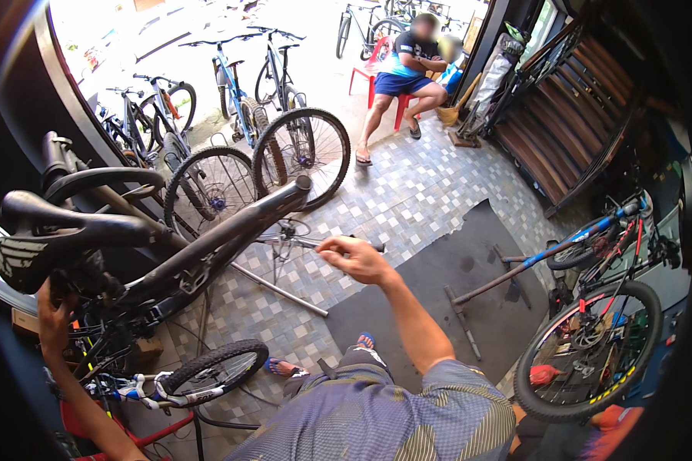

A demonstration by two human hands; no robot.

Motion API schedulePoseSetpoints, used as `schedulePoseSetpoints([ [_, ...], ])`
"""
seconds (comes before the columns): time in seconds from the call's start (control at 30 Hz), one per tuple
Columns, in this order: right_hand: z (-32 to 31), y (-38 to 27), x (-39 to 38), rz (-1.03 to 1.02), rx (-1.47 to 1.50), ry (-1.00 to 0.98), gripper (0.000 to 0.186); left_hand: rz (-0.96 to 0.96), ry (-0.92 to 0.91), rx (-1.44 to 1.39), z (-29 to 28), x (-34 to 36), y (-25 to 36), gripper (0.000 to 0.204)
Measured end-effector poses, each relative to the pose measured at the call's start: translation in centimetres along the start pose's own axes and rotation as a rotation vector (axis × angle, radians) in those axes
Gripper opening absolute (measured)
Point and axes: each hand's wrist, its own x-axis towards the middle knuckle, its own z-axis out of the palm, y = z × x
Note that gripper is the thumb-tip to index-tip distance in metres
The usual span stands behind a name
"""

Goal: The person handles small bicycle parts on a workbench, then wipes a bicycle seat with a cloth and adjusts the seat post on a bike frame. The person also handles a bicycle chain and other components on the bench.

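Note:
A dark bicycle frame is held up at the left, its bare head tube pointing towards the upper middle. A black saddle with a pale patterned rear end sits at its left end. My left hand is raised just below the saddle, against the dark parts there; its fingers are mostly hidden. My right hand hovers beyond the head tube's right side, apart from the frame. Its fingers are curled in, and whether something small lies in them cannot be made out. Behind it, a handlebar with cables hangs low.
Two loose-looking wheels stand behind the frame, with several parked bikes beyond. Someone sits on a red chair. A black mat bears a metal stand holding another bike. A wheel lies lower left.

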Motion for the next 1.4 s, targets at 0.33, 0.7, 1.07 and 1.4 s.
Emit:
schedulePoseSetpoints([
  [0.33, -20.1, 9.2, -11.1, 0.291, 0.020, 0.304, 0.030, 0.274, 0.608, 1.007, 2.4, -1.2, -2.1, 0.055],
  [0.7, -31.5, 13.5, -4.1, 0.360, -0.437, -0.181, 0.038, -0.009, 0.091, -0.139, 60.2, -6.7, 31.5, 0.042],
  [1.07, -54.3, 31.8, 3.0, 0.739, -0.713, -0.131, 0.031, 0.015, -1.100, 0.132, 82.2, 5.6, 45.5, 0.051],
  [1.4, -65.8, 43.5, 10.1, 0.999, -0.468, -0.379, 0.046, 0.268, -1.006, 0.181, 93.9, 27.7, 59.3, 0.046],
])
